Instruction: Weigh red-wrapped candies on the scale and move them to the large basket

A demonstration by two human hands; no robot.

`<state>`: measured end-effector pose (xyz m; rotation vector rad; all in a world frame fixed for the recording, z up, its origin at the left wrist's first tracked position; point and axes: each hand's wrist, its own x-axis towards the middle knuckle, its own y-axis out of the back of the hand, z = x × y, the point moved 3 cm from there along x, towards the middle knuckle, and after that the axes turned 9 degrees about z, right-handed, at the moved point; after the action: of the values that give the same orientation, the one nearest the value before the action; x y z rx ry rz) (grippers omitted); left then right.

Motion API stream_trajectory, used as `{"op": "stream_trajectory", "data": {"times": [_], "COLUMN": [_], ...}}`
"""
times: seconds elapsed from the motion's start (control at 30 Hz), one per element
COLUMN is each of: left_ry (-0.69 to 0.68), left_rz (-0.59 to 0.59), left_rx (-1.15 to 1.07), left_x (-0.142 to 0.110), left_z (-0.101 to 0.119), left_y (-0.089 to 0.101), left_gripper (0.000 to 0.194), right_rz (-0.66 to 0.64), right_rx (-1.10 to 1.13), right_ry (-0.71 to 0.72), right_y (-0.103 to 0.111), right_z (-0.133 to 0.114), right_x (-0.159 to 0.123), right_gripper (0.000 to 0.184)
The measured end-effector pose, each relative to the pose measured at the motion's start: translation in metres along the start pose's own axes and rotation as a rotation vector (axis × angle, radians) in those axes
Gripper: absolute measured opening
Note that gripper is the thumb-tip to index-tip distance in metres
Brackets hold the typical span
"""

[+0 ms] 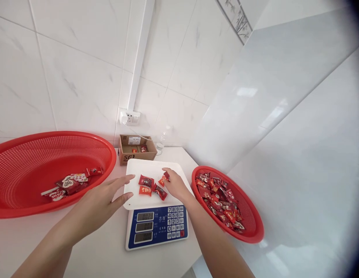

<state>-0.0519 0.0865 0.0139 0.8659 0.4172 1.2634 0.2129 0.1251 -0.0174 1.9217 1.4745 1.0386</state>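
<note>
The weighing scale [156, 217] sits at lower center of the frame, with its blue keypad panel below a white pan [150, 166]. On the pan, a dark-red wrapped packet [146, 181] lies flat, directly above an orange-red packet [145, 191]. To their right, a twist-ended packet [160, 192] lies diagonally. An upper-right packet [161, 180] is partly covered; whether it rests on the pan cannot be determined.

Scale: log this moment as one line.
left hand: open, by tray; right hand: at packets over tray; left basket: fewer packets; right basket: many packets; box: behind scale
</note>
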Motion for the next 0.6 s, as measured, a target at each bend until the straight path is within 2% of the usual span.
{"op": "stream_trajectory", "data": {"times": [0.2, 0.33, 0.4, 0.53, 0.6], "left_ry": [0.010, 0.021, 0.017, -0.002, -0.002], "left_rz": [-0.011, -0.010, -0.009, -0.017, -0.024], "left_rx": [-0.010, -0.012, -0.014, -0.004, 0.005], "left_x": [-0.001, -0.001, -0.001, 0.000, 0.000], "left_z": [0.001, 0.000, -0.001, -0.001, -0.001], "left_y": [0.001, 0.002, 0.002, 0.002, 0.002], "left_gripper": [0.058, 0.057, 0.057, 0.059, 0.059], "right_rz": [0.044, 0.062, 0.005, -0.198, -0.271], "right_rx": [0.069, 0.018, -0.020, -0.149, -0.200], "right_ry": [0.072, 0.136, 0.155, 0.156, 0.129], "right_y": [-0.004, -0.001, -0.003, -0.009, -0.009], "right_z": [-0.020, -0.025, -0.023, -0.014, -0.010], "right_x": [0.009, 0.004, -0.003, -0.019, -0.024], "right_gripper": [0.050, 0.040, 0.037, 0.049, 0.049]}}
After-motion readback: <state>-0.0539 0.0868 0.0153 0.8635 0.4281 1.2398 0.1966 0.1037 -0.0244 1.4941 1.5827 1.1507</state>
